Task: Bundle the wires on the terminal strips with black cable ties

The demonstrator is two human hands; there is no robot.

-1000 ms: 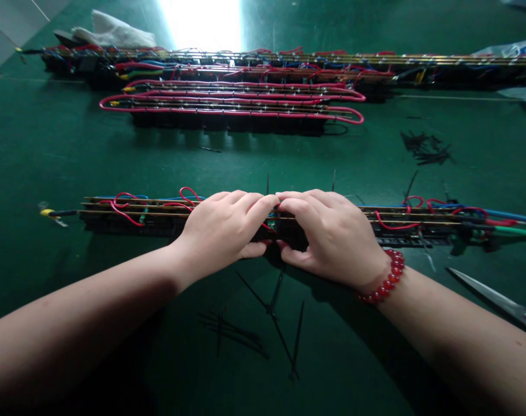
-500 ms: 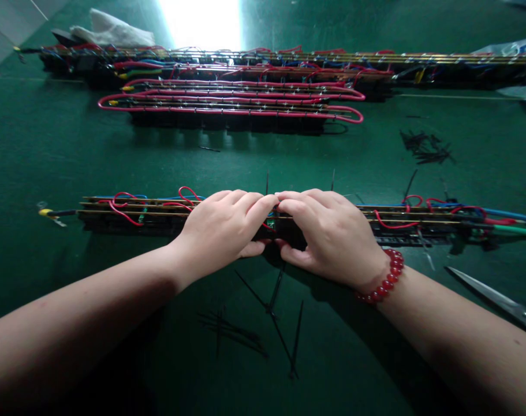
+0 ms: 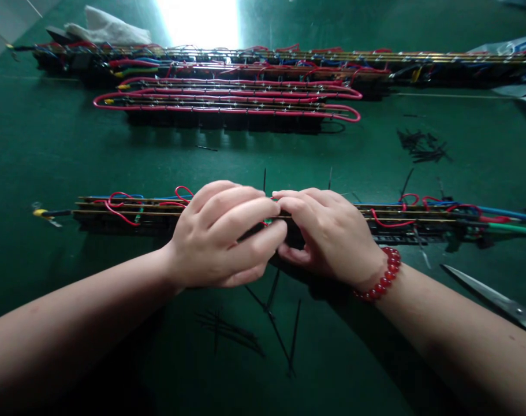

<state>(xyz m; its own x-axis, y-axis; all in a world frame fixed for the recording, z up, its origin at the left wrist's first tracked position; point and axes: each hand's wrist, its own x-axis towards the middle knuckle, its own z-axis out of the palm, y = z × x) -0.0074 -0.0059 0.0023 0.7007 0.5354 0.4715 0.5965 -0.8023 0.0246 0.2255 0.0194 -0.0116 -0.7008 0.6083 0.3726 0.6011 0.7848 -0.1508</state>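
Note:
A long black strip assembly with edge-on circuit boards and red and blue wires lies across the green table. My left hand is over its middle, fingers curled together around the boards; whatever they pinch is hidden. Beside it, my right hand grips the assembly, fingers over the back and thumb at the front. The fingertips of both hands nearly meet near a small green part. Thin black cable ties stick up behind the boards, one near my left fingers. More loose cable ties lie in front.
Scissors lie at the right. Farther back are a board assembly looped with thick red wire and a longer wired assembly. Short black pieces are scattered at the back right. A white cloth rests at the back left.
My left hand has turned and its fingers have come forward over the boards, with the fingertips now at the front. My right hand stays nearly in place. The view has shifted slightly.

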